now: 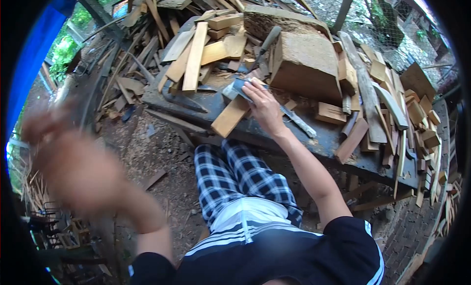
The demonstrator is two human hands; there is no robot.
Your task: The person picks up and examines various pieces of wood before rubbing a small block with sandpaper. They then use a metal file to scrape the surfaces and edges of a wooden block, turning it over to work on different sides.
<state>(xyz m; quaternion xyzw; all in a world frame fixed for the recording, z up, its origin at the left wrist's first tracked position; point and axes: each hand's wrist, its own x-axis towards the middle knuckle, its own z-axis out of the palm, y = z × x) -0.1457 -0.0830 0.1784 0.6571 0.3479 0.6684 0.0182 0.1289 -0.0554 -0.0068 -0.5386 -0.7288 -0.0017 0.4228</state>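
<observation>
R hand (262, 103) closed on bluish piece (239, 85) by wood block (228, 120); L hand (76, 169) blurred, can't tell grip. Prob. steadying step; next move needs firm hold.

We see smooth, matt wood in the plank (229, 119); rough, matt wood in the stump (310, 49); a dull, scuffed surface on the worktop (325, 146); matt cloth in the trousers (216, 179); plastic-looking sheeting in the tarp (39, 47); metal wire in the mesh (363, 21); a matt pad (239, 84), material unclear.
</observation>
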